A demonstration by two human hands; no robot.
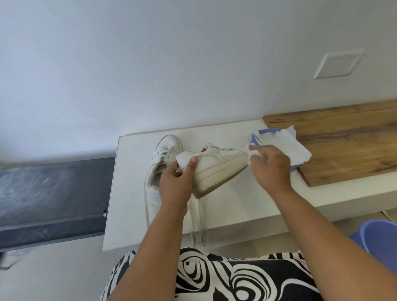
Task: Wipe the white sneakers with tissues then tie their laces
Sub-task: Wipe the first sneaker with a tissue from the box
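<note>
Head view — one white sneaker held up for wiping, the other lying on the worktop.

Left hand (pixel 177 183) grips the heel of the raised sneaker (pixel 217 165), sole tilted toward the viewer, its laces (pixel 198 220) hanging down over the white worktop (pixel 236 208). Right hand (pixel 270 167) is closed on a crumpled tissue (pixel 252 153) at the sneaker's toe — just in front of the tissue stack (pixel 285 145). Second sneaker (pixel 162 158) lies behind the left hand.
</note>
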